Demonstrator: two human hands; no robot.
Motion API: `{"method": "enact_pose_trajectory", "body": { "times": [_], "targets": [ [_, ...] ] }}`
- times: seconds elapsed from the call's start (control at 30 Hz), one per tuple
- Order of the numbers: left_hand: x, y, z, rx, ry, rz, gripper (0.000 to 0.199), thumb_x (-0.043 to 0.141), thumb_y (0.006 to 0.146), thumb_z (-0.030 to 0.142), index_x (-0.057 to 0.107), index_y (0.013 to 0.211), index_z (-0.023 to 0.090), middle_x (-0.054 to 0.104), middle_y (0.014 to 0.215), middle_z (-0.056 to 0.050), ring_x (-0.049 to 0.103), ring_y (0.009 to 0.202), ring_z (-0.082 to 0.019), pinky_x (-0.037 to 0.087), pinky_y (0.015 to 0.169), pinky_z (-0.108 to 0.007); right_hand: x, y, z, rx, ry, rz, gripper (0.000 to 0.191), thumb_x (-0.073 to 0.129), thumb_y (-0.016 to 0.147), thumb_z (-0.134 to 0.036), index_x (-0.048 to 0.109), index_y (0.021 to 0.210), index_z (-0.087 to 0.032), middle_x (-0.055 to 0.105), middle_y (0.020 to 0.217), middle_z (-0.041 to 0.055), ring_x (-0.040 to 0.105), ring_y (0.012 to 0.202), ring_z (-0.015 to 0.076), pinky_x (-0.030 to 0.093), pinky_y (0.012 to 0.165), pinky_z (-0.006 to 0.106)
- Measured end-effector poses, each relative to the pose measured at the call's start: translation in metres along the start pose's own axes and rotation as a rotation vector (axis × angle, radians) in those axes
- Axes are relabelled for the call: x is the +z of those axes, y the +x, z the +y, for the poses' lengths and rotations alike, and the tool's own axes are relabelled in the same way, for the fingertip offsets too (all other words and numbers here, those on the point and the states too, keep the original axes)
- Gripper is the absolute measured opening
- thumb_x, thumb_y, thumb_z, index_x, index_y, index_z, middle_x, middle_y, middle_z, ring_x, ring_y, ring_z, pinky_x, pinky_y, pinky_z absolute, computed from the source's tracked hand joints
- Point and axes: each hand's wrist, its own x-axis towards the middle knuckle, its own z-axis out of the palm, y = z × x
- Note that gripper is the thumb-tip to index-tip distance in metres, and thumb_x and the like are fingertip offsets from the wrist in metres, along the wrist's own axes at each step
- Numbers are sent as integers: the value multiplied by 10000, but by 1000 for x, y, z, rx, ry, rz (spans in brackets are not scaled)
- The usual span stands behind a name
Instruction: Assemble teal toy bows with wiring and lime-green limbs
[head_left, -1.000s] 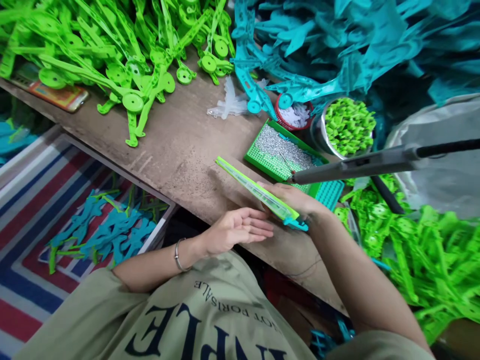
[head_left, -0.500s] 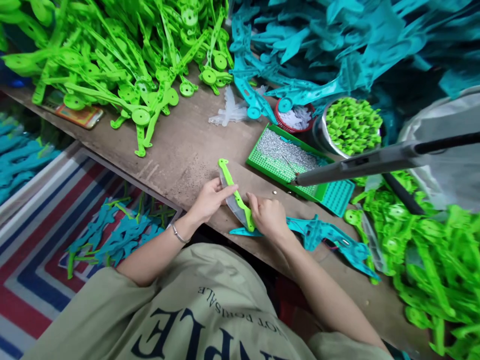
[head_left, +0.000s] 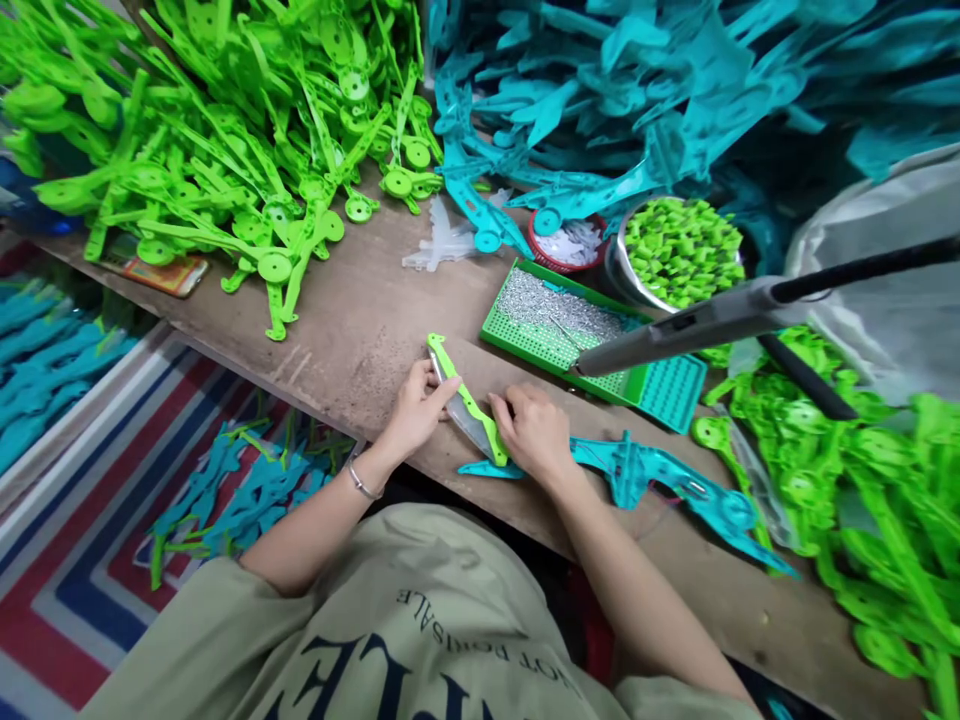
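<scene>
My left hand [head_left: 417, 408] pinches a narrow bright-green plastic strip [head_left: 471, 402] between thumb and fingers. A translucent curved piece [head_left: 466, 428] lies along the strip's lower-left side. My right hand [head_left: 534, 430] is closed beside the strip's lower end, its fingers curled. What it holds, if anything, is hidden. Under and beyond the right hand lies a long teal bow-shaped plastic part [head_left: 637, 470], its pointed left tip showing below the strip.
A green perforated tray [head_left: 525, 335] holds small metal screws, with a grey powered screwdriver [head_left: 675, 335] hanging over it. Behind stand a red basket [head_left: 559, 262] and a metal bucket of green pieces [head_left: 682, 250]. Green parts [head_left: 225, 160] and teal parts [head_left: 600, 90] are heaped at the back.
The view has shifted a little. My left hand keeps its grip on the green strip. The fingers of my right hand have changed position slightly at the strip's lower end.
</scene>
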Motion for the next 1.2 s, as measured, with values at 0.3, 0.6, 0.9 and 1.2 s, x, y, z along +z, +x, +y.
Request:
{"method": "enact_pose_trajectory", "body": {
  "times": [0.3, 0.6, 0.9, 1.2],
  "targets": [
    [-18, -38, -3, 175, 408, -94, 788, 606, 978, 376, 207, 1641, 231, 655, 888, 11, 720, 721, -140, 621, 722, -283, -23, -9, 28, -46, 470, 1147, 197, 665, 926, -326, 528, 1055, -268, 541, 959, 32, 591, 895, 222, 482, 786, 382],
    [11, -70, -8, 229, 586, -304, 927, 831, 817, 382, 378, 1615, 253, 721, 918, -10, 681, 736, -152, 597, 736, -274, -59, 29, 42, 238, 1005, 708, 467, 770, 799, -428, 524, 1169, -287, 679, 927, 10, 691, 846, 206, 581, 761, 395],
    [10, -61, -23, 291, 566, -301, 662, 813, 834, 262, 608, 1463, 241, 773, 859, -9, 688, 691, -143, 626, 769, -277, -74, 61, 45, 107, 1110, 868, 299, 762, 786, -372, 586, 997, -252, 568, 606, -95, 575, 497, 129, 494, 571, 305],
    [9, -58, -26, 352, 577, -305, 794, 876, 738, 167, 596, 1476, 254, 769, 837, 11, 673, 663, -121, 617, 690, -229, -34, 88, 55, 203, 1082, 861, 291, 655, 829, -476, 513, 978, -270, 512, 589, -105, 559, 481, 140, 520, 570, 334]
  ]
}}
